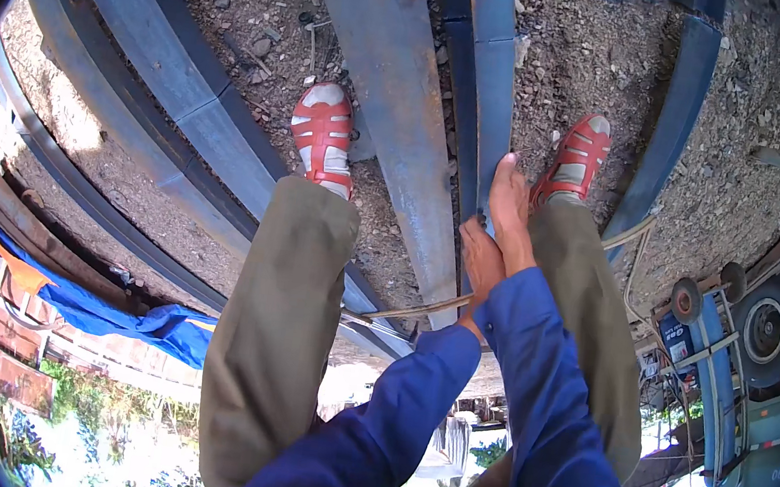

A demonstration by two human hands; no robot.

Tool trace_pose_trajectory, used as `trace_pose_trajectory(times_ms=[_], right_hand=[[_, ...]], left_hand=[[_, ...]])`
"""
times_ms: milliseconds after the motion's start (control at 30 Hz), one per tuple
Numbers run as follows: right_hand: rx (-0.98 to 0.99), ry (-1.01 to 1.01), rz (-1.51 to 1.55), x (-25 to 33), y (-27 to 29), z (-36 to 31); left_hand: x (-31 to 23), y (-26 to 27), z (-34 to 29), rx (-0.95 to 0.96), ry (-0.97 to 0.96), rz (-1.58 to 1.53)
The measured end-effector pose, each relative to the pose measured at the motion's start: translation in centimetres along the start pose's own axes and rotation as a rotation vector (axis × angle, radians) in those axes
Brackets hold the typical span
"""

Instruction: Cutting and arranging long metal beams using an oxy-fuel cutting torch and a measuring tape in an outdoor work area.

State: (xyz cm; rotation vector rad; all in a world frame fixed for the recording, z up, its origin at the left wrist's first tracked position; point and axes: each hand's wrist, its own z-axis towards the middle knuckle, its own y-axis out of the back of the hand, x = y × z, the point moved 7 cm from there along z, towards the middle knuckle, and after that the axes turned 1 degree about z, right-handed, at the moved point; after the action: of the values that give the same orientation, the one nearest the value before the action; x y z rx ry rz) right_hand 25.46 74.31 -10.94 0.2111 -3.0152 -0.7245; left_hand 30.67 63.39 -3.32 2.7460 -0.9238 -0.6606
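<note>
A narrow blue-grey steel beam (494,71) runs away from me between my feet, its near part at my hands. My right hand (511,210) is pressed along the beam's right edge, thumb side up, some fingers hidden against the metal. Just below and left of it, my left hand (480,260) grips the same beam, its fingertips curled at the surface. The two wrists nearly touch. Immediately left lies a wider, rust-stained steel beam (381,77), which neither hand touches. A thin tan hose (416,307) passes behind the left wrist.
More long steel beams (162,40) lie to the left, and another beam (674,113) to the right. My feet in red sandals stand on stony dirt (587,63). A blue tarp (137,324) hangs at far left; a wheeled cart (708,351) and vehicle tyre (767,329) stand at right.
</note>
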Motion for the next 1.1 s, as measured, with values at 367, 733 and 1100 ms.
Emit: trace_pose_trajectory(times_ms=[367, 733, 1100], right_hand=[[0.073, 0.093, 0.001, 0.1, -0.1, -1.9], [0.119, 0.139, 0.042, 0.1, 0.6, -2.1], [0.444, -0.122, 0.407, -17.6, -3.8, 2.8]], left_hand=[[3.0, -0.5, -1.3, -0.114, 0.278, 0.016], [6.4, -5.2, 0.9, -0.214, 0.23, 0.086], [7.1, -4.8, 1.1, -0.182, 0.185, 0.126]])
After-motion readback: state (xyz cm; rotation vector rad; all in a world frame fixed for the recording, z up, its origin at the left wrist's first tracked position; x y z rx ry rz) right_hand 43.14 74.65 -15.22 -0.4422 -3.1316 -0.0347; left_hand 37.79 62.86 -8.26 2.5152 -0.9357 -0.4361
